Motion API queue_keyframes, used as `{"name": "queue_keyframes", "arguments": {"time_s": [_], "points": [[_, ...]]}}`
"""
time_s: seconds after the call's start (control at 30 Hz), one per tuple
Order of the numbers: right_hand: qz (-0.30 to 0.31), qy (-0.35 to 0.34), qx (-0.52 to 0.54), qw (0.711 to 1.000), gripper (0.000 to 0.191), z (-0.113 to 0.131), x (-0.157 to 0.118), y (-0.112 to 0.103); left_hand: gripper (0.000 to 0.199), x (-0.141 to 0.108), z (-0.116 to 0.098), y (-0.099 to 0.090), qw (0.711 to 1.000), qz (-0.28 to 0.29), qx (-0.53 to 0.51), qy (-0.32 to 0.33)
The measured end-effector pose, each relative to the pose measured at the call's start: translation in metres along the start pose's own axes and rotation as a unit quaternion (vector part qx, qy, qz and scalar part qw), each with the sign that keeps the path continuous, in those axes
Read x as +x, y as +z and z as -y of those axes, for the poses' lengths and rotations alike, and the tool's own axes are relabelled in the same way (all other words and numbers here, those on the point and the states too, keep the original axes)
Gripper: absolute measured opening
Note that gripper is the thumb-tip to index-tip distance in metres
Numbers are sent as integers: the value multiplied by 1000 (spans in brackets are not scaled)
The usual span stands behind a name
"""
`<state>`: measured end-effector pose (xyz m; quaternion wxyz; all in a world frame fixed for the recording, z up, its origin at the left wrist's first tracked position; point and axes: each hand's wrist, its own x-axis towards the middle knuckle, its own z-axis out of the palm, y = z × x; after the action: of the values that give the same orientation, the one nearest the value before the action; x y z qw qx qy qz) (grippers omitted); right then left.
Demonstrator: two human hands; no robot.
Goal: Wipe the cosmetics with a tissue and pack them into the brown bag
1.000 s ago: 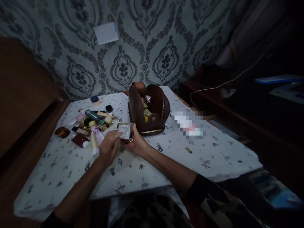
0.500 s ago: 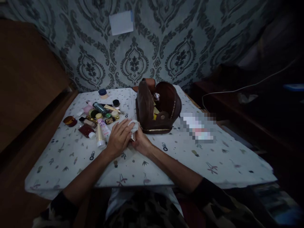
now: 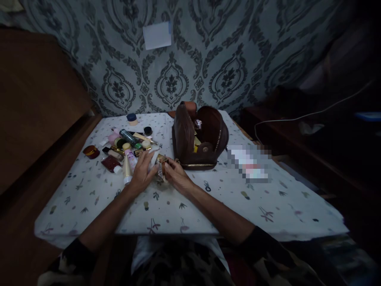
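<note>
In front of the bag, my two hands meet just over the table. My left hand (image 3: 143, 172) is closed on a crumpled white wipe (image 3: 154, 157), pressed against a small shiny gold-and-silver container (image 3: 162, 159). The fingers of my right hand (image 3: 178, 174) grip that container from the right; its exact kind is too dark to make out. Close by my left hand lie a cream tube (image 3: 127, 169) with a white cap and a pink tube (image 3: 131, 158). Behind my right hand stands a brown handbag (image 3: 186, 149), unzipped, with a few small items inside.
Left of my hands, several cosmetics lie in a heap, among them a dark green bottle (image 3: 127, 137), a dark red bottle (image 3: 110, 163) and an amber jar (image 3: 91, 151). A blue-lidded jar (image 3: 131, 119) stands behind. A blurred-out item (image 3: 250, 163) lies right on the patterned tablecloth (image 3: 208, 214).
My hands have parted slightly and turned the container, so its gold part now shows. The wipe has shifted left, under my left fingers. The whole view has tilted a little.
</note>
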<state>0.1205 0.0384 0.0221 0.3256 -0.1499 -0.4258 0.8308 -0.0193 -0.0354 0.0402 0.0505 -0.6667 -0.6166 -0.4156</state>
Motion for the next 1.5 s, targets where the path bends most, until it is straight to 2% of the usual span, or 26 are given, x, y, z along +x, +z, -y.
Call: {"name": "queue_keyframes", "arguments": {"time_s": [0.17,0.33,0.43,0.57,0.7,0.93,1.03,1.27,1.37,1.5], "points": [[-13,-31,-83,996,54,-3,2,-7,50,0,-4,-3,991,8,18,133],[20,-41,-114,992,57,1,1,-8,49,1,-10,-4,982,-7,17,189],[22,-34,-85,996,55,2,1,-6,51,2,-7,-3,987,10,24,158],[26,16,-2,1000,43,2,2,-3,59,1,-1,0,996,18,24,81],[28,48,63,996,42,3,2,-1,68,-1,4,3,1000,30,0,-1],[39,60,100,992,41,8,-1,2,77,-4,16,10,992,40,-70,-93],[40,61,98,992,41,6,0,1,86,-5,21,11,990,50,-90,-96],[-1,68,111,991,34,9,1,-2,112,-5,26,11,989,97,-102,-51],[-13,81,115,990,31,12,0,-3,108,-5,26,9,990,92,-97,-44],[-8,70,121,990,31,15,0,-4,93,-3,25,6,994,66,-86,-29]]}}
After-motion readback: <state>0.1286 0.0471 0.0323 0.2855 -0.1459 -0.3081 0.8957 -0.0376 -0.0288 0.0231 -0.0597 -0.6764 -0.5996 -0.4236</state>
